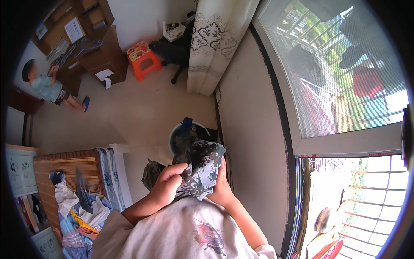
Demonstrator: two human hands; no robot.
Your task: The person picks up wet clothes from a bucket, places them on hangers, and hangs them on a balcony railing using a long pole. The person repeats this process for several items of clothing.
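Observation:
A camouflage-print cloth garment (205,162), crumpled, is held before my chest in both hands. My left hand (169,183) pinches its near edge with thumb and curled fingers; another part of the camouflage cloth hangs to the left of that hand. On the garment's right side, my right hand (221,186) has its fingers up against the fabric, partly behind it. Beyond and below, a round basin or bucket (170,137) stands on the floor with dark cloth in it, partly covered by the garment.
A bed with a woven mat (69,155) and piled clothes (92,210) lies left. An orange stool (142,64), a black office chair (171,51) and a curtain (207,48) are ahead. A person (48,87) stands by a wooden desk (103,58). A wall and barred window are right.

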